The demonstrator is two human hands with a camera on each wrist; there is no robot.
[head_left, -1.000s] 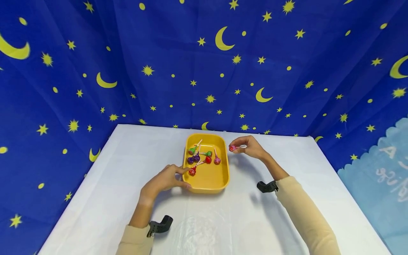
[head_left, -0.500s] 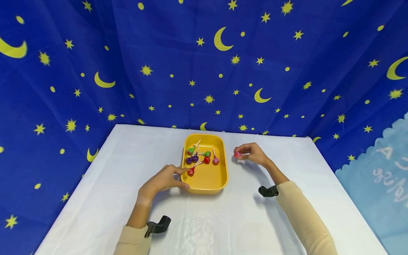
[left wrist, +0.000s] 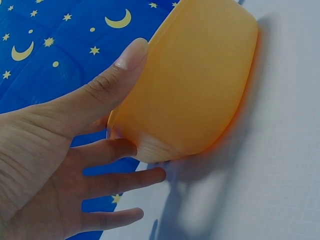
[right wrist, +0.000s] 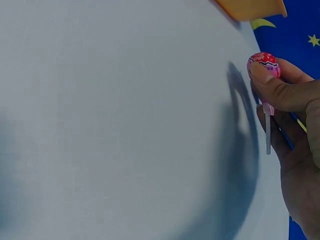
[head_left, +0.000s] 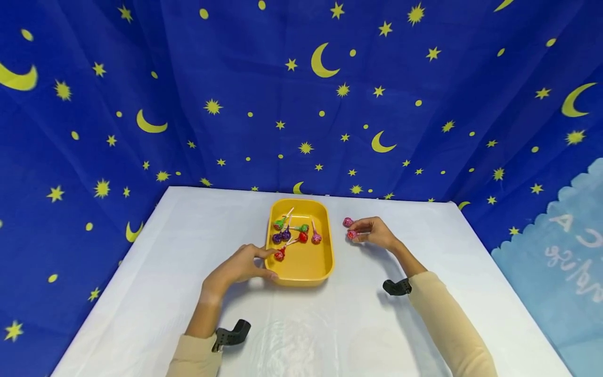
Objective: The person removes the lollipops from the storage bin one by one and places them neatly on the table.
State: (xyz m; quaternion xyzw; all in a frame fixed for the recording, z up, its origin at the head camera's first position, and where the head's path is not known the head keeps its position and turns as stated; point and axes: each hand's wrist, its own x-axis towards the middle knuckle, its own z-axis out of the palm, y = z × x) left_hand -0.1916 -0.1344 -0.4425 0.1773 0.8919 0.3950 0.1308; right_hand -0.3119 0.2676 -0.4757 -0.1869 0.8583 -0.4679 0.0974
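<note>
My left hand (head_left: 237, 266) holds the near left corner of a yellow plastic tray (head_left: 311, 267). In the left wrist view its thumb lies along the tray's outer wall (left wrist: 200, 85), and the lower fingers stretch out past it. My right hand (head_left: 374, 232) is over the table, to the right of the tray. Between thumb and fingers it pinches a pink-and-red wrapped lollipop (right wrist: 265, 64), whose white stick points back toward the wrist. Just beyond those fingertips a second pink lollipop (head_left: 348, 222) lies on the table, its stick hidden behind the hand.
Inside the tray are a pink lollipop (head_left: 316, 239) at the right and several green, purple and red ones at the left. The white table (head_left: 358, 324) reaches back to a blue star-and-moon curtain (head_left: 264, 78). Black camera mounts (head_left: 397, 287) sit on both wrists.
My right hand has come away from the tray's right rim and lowered toward the table, slightly nearer me, with its lollipop. A second pink lollipop now shows beyond it. The left hand keeps its hold.
</note>
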